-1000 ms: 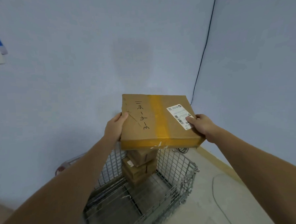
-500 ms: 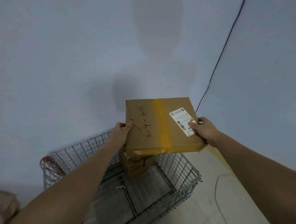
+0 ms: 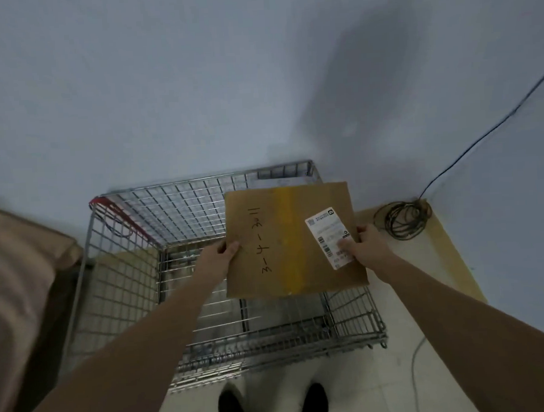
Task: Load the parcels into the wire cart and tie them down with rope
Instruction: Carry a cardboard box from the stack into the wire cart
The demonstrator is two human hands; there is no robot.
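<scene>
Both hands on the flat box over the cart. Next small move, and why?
Probably lower it straight down. The left hand and right hand grip opposite edges of the flat cardboard parcel, held level over the far right part of the wire cart. What lies beneath it is hidden, so ease down until it seats.

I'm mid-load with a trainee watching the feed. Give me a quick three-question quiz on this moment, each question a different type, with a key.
1. True or false: the flat parcel is held by both the left hand and the right hand.
2. The white shipping label sits nearest which grip? A) left hand B) right hand C) neither
3. Fill in: the coiled cable lies on the floor outside the wire cart, in the room's ____.

Key: 1 true; 2 B; 3 corner.
</scene>
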